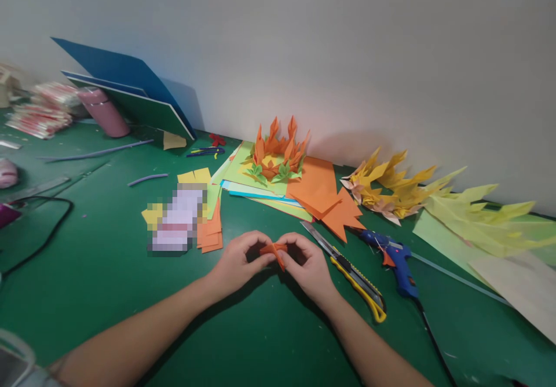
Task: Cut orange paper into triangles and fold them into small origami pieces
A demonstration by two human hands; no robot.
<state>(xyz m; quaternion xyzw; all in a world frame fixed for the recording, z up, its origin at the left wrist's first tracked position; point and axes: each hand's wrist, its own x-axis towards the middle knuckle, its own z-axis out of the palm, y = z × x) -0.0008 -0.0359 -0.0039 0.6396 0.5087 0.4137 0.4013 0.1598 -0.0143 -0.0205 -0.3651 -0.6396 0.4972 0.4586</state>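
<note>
My left hand (237, 261) and my right hand (306, 263) meet over the green table (108, 259), both pinching a small folded orange paper piece (274, 251) between fingertips. The paper is narrow and creased, with one point hanging down. Behind my hands lies a stack of orange paper sheets (324, 196) and a folded orange and green paper flower (278, 152) on light green sheets. A yellow utility knife (347, 271) lies just right of my right hand.
A blue glue gun (397, 259) with its cable lies at the right. Yellow paper flowers (391, 187) and pale green sheets (482, 225) line the wall. Small orange and yellow paper squares (208, 230) lie left of centre. Blue boards (125, 86), a pink cup (104, 112), a black cable (43, 236) sit far left.
</note>
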